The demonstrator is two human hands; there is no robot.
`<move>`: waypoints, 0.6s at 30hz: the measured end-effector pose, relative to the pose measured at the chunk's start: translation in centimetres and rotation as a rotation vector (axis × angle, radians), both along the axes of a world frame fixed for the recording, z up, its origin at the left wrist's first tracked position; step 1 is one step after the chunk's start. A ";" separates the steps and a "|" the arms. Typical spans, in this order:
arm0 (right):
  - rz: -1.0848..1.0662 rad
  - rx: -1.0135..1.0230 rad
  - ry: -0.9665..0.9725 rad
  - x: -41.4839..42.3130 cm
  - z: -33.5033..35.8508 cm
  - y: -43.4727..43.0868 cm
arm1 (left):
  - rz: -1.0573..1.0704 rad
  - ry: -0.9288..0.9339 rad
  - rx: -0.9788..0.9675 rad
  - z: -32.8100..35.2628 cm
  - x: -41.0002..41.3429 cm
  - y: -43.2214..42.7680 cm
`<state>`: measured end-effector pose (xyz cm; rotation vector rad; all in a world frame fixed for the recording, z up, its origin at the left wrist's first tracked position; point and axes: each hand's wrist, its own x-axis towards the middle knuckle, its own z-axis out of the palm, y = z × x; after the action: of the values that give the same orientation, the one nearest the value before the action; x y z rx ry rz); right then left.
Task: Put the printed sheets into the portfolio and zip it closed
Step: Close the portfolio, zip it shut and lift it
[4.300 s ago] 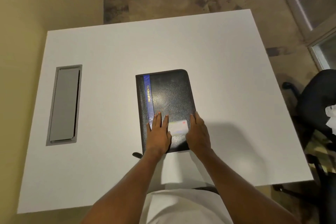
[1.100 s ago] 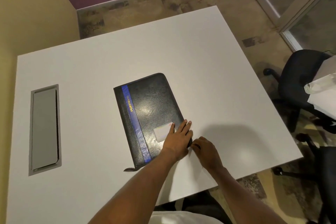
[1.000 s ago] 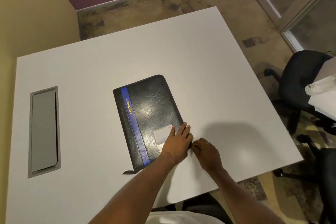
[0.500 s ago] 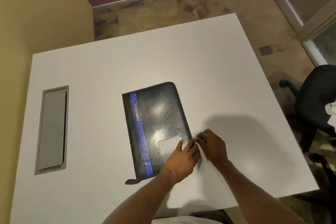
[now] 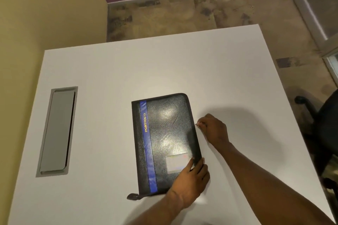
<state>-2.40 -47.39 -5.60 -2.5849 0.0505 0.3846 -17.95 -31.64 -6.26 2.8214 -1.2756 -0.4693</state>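
While the portfolio lies shut on the desk, our left hand presses flat, fingers spread, on its near right corner; our right hand, fingers pinched on the zip pull, has run halfway up the right edge; closing is nearly done.

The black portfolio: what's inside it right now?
Nothing inside shows. The portfolio lies closed on the table, left hand pressing its corner, right hand pinching at its edge. Any sheets are hidden by the cover.
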 end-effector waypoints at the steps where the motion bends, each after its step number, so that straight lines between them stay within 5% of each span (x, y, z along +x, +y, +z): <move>1: -0.001 0.010 -0.007 0.9 -0.1 0.1 | 0.010 -0.007 -0.017 -0.1 -0.1 0.0; 8: 0.014 0.013 -0.021 6.9 -0.5 0.9 | 0.001 -0.146 -0.162 -2.3 -0.2 0.5; 12: 0.044 0.020 0.011 9.3 -0.6 1.3 | -0.025 0.025 -0.154 -2.0 0.9 1.1; 18: 0.081 0.020 0.012 9.6 -1.6 0.8 | 0.513 0.114 -0.190 0.1 9.6 2.1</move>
<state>7.23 -46.57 -7.17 -2.5705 -0.0543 0.4283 -8.38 -29.56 -6.12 2.7592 -0.5089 -0.4459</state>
